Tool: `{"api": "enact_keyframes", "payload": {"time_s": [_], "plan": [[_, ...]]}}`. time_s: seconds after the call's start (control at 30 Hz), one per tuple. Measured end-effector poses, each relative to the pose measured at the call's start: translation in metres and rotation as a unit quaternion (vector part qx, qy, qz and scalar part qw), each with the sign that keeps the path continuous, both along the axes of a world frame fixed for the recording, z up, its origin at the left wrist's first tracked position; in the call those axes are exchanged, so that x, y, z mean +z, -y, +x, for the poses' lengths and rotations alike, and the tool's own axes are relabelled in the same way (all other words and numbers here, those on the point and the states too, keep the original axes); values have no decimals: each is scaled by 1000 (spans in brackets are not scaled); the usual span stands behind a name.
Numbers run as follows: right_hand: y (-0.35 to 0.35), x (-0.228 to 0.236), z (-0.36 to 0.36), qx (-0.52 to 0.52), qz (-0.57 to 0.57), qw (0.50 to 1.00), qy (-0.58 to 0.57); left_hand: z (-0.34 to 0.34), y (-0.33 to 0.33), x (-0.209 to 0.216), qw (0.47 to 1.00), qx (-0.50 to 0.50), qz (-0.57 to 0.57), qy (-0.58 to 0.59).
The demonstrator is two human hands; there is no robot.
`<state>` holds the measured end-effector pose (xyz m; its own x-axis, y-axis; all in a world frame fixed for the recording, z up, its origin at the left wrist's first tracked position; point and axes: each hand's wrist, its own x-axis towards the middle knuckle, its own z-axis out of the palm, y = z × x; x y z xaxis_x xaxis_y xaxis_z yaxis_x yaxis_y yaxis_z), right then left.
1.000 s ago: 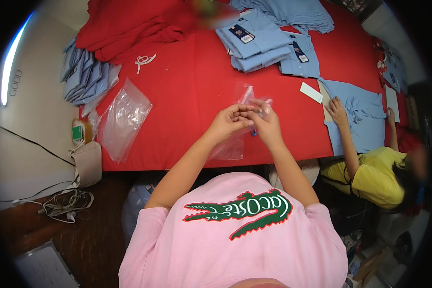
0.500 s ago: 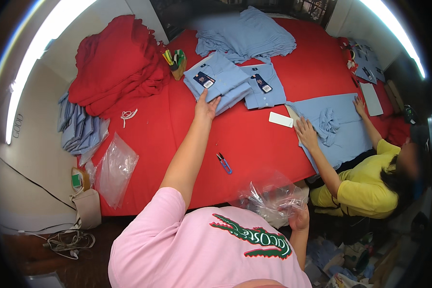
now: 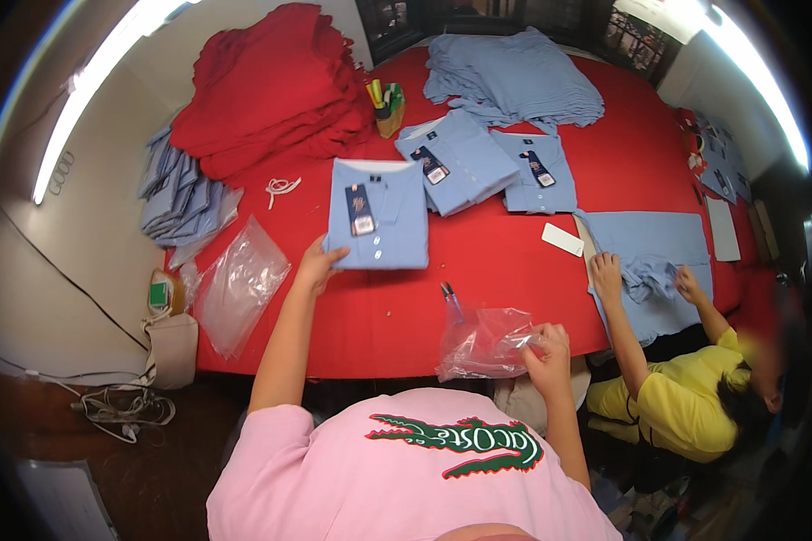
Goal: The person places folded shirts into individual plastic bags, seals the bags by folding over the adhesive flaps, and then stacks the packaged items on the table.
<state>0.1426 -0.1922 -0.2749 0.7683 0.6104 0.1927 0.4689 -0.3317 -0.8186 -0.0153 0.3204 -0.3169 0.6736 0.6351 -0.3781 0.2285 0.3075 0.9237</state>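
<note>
left fingers (image 3: 336,256) hold folded blue shirt (image 3: 397,221) (navy tag (image 3: 361,209) uppermost) | right fingers (image 3: 551,334) pinch clear plastic bag (image 3: 483,346)

There is room to cross the tabletop (image 3: 370,329) between the shirt (image 3: 397,225) and the clear bag (image 3: 480,343), though the snips (image 3: 452,302) lie along that way. Stacked shirts (image 3: 471,162) bar the far side, a co-worker's arm (image 3: 629,343) the right, a flat bag (image 3: 244,293) the left.

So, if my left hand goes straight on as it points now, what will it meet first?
The folded blue shirt, most likely: your left hand touches its near left corner. Depth is unclear, so it might pass under instead.
</note>
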Motion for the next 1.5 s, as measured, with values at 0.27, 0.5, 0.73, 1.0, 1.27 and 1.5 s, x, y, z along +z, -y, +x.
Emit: {"api": "enact_keyframes", "payload": {"time_s": [0.27, 0.5, 0.73, 1.0, 1.27, 1.5], "plan": [[-98, 54, -31, 207, -10, 971, -117, -253, 76, -47, 979, 79, -105, -158], [-145, 23, -115, 390, -98, 865, -302, -235, 99, 11, 856, -82, 444, -251], [-166, -23, -190, 318, 17, 827, -463, -234, 135, 41, 868, -460, 185, -14], [-143, -58, -222, 200, -50, 856, -474, -289, 115, -18, 811, -492, 306, -86], [-171, -74, -241, 93, -10, 942, -322, -310, 96, -4, 890, -357, 220, -180], [-212, -59, -219, 31, -28, 946, -323, -309, 81, -9, 920, -252, 268, -132]]}}
